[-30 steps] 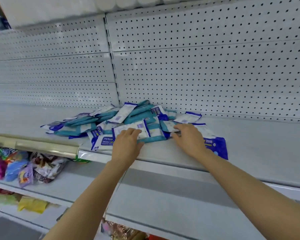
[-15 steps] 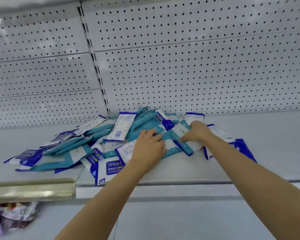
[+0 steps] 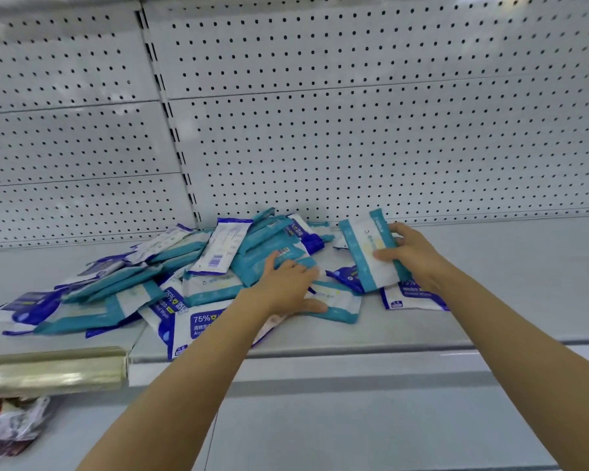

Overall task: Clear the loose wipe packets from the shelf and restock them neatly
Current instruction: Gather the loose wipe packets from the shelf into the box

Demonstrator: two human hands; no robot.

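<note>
Nearest the shelf point(image 3: 422, 338) front lip: a clear price-strip cover point(image 3: 51, 370) at the left end, crumpled snack bags point(image 3: 11, 426) on the level below it. Just in from the lip, a blue 75% alcohol wipe packet point(image 3: 198, 326) hanging over the edge, likely to slip if nudged. Further in, left hand point(image 3: 286, 287) spread flat, fingers straight, pressing a teal-edged packet point(image 3: 334, 302) at the heap's near side, probably pinning it so nothing slides. To the right of that, right hand point(image 3: 412, 256) gripping a teal-and-white wipe packet point(image 3: 371, 253), thumb across its face and fingers behind, tilted up on edge clear of the shelf, seemingly the start of a gathered stack. Beneath it, more blue packets lying flat. Deeper, the main pile of loose packets point(image 3: 133, 283) sprawled leftward, overlapping, unsorted. At the shelf's rear, white pegboard backing point(image 3: 354, 130).
</note>
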